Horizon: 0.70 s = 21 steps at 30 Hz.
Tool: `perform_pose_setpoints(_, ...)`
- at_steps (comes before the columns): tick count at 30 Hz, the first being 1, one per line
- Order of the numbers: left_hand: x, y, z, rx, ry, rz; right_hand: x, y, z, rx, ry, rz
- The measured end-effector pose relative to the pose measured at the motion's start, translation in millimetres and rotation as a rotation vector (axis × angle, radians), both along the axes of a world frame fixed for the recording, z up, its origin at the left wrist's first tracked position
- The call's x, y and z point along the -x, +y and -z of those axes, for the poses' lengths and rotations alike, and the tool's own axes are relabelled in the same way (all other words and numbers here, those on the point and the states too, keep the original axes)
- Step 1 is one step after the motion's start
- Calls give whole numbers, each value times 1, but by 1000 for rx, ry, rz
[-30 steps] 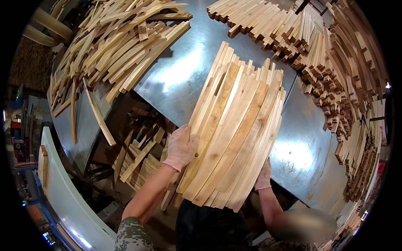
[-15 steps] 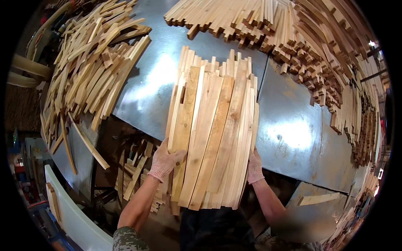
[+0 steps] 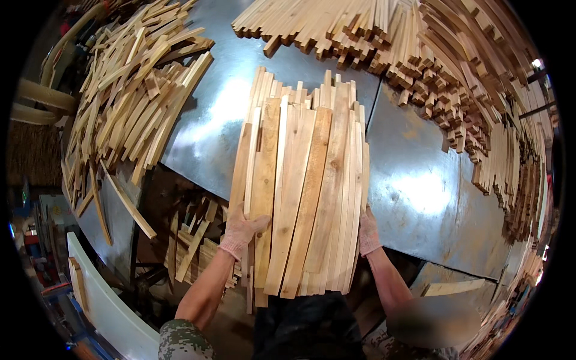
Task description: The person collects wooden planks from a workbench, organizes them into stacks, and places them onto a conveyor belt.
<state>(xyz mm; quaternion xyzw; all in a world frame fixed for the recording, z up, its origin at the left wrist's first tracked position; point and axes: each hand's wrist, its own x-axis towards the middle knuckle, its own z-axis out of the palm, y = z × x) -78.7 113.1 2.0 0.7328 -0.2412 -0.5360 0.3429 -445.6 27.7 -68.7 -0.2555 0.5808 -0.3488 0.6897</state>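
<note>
A thick bundle of pale wooden slats [image 3: 303, 180] lies lengthwise in front of me, its far end over the shiny metal table [image 3: 414, 186] and its near end overhanging the table's front edge. My left hand [image 3: 241, 229], in a pinkish glove, grips the bundle's left side near the bottom. On the right edge, my gloved right hand [image 3: 367, 233] presses against the slats. Both hands clamp the bundle between them.
A loose heap of slats [image 3: 129, 96] covers the table's left part. More slats are stacked along the back [image 3: 336, 27] and right side [image 3: 486, 102]. Offcuts [image 3: 192, 240] lie below the table's front edge. A white curved panel [image 3: 102, 294] stands at lower left.
The bundle has swung from leaning right to nearly straight ahead, and it sits more to the right in view. Both hands have stayed on its sides.
</note>
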Motion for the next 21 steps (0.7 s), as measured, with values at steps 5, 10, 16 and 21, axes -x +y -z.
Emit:
perform_pose_setpoints(5,0,-3,-13,4,209,-95,10,-4,16,26,79,-44)
perform_pose_setpoints(10,5,-7,-31,-49,202,-58,9,-4,10,25,110,-62)
perform_pose_setpoints(16,4,-1,-27,29,267,-91,-2,-14,-18,-72,55,-49)
perform_pose_setpoints(21,4,3,-11,60,213,-48,12,-14,-1,89,108,-134)
